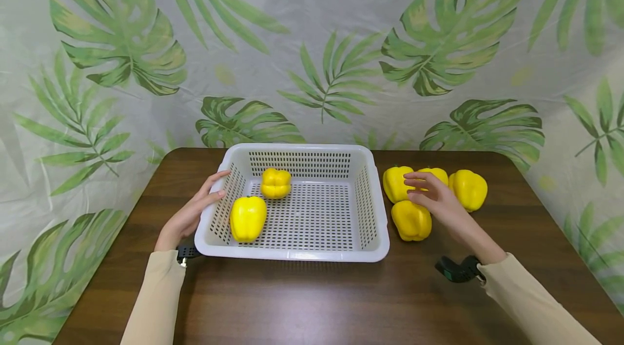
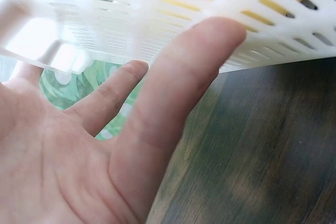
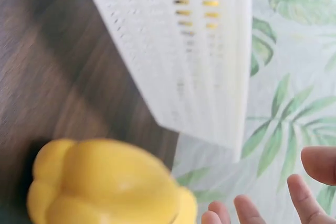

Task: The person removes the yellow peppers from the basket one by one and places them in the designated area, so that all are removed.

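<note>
Peppers look glossy, the basket plastic, the table wooden.

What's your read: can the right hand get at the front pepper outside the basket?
Probably yes. The right hand holds nothing, its fingers are apart near the front pepper, and nothing visible blocks the way; the basket stands to the left.

The person wears plain beige sleeves, long until the wrists. Near the left hand is a small black device with a silvery piece; near the right hand, a curved black gadget with a green mark.
</note>
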`<control>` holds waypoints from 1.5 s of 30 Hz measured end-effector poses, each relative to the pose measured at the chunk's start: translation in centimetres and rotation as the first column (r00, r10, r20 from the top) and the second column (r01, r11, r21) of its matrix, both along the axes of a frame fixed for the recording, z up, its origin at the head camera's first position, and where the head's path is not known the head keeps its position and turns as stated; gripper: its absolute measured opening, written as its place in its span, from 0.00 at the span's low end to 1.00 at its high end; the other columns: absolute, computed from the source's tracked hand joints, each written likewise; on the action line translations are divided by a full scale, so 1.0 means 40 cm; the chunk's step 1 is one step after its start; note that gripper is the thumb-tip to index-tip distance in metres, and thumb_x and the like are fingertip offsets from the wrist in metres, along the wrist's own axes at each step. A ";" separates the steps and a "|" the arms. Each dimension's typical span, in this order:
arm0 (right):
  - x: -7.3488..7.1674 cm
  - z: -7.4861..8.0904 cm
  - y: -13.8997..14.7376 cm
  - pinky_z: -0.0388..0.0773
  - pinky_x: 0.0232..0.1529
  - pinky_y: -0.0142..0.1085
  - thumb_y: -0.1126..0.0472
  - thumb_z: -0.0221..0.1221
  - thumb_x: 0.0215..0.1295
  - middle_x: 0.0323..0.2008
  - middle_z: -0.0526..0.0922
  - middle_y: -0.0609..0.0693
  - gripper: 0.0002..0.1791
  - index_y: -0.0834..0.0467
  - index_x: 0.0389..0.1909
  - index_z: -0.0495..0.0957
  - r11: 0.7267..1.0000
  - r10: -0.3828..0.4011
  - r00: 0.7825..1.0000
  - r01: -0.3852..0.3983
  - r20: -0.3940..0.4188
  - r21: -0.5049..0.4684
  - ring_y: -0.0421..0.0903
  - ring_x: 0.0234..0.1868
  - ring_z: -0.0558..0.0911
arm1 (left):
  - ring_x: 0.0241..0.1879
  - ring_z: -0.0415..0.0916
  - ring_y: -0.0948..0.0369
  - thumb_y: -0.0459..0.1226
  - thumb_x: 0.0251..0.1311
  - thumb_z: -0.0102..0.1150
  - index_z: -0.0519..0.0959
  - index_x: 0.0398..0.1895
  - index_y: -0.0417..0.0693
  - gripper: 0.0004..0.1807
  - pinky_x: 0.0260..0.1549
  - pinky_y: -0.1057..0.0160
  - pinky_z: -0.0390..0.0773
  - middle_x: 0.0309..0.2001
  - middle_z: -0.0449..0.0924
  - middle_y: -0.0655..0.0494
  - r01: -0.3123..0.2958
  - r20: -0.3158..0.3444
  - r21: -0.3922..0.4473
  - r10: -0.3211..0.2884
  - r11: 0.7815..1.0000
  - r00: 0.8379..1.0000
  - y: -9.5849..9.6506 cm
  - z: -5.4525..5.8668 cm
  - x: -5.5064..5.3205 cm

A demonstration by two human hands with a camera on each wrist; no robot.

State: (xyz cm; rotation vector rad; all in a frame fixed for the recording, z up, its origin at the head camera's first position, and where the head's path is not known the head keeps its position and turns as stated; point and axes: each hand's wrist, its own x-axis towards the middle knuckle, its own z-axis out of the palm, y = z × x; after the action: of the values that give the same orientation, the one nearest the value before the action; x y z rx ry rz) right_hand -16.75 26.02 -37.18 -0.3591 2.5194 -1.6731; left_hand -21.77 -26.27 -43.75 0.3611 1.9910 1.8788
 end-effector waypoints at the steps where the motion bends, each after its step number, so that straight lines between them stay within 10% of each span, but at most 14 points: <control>1: -0.001 0.005 -0.007 0.71 0.50 0.26 0.62 0.52 0.72 0.62 0.65 0.67 0.25 0.65 0.65 0.60 1.000 0.005 1.000 -0.005 0.011 -0.001 0.64 0.60 0.68 | 0.64 0.49 0.31 0.41 0.72 0.40 0.45 0.73 0.64 0.30 0.42 0.34 0.73 0.74 0.34 0.42 -0.001 0.001 -0.001 0.001 1.000 1.000 0.000 0.000 0.000; 14: -0.027 0.043 -0.110 0.66 0.58 0.57 0.60 0.53 0.71 0.63 0.64 0.64 0.25 0.63 0.65 0.61 0.989 0.122 0.990 -0.116 0.068 -0.086 0.62 0.62 0.67 | 0.64 0.49 0.31 0.41 0.72 0.40 0.45 0.73 0.63 0.30 0.42 0.34 0.72 0.74 0.34 0.42 -0.008 0.003 -0.003 0.008 1.000 1.000 0.002 0.005 0.005; 45: -0.100 0.033 -0.351 0.71 0.55 0.51 0.62 0.53 0.70 0.61 0.70 0.56 0.21 0.57 0.63 0.68 0.915 0.402 0.911 -0.396 0.093 -0.074 0.58 0.59 0.71 | 0.63 0.50 0.31 0.42 0.72 0.41 0.44 0.73 0.64 0.31 0.42 0.34 0.73 0.74 0.35 0.42 -0.010 0.006 -0.014 0.010 1.000 1.000 0.004 0.002 0.005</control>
State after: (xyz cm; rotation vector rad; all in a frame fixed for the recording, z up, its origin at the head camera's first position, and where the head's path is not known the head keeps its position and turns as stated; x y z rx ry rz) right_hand -20.75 11.98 -35.84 -0.7159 2.1421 -1.5507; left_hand -21.56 -26.11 -43.66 0.3421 2.0048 1.8691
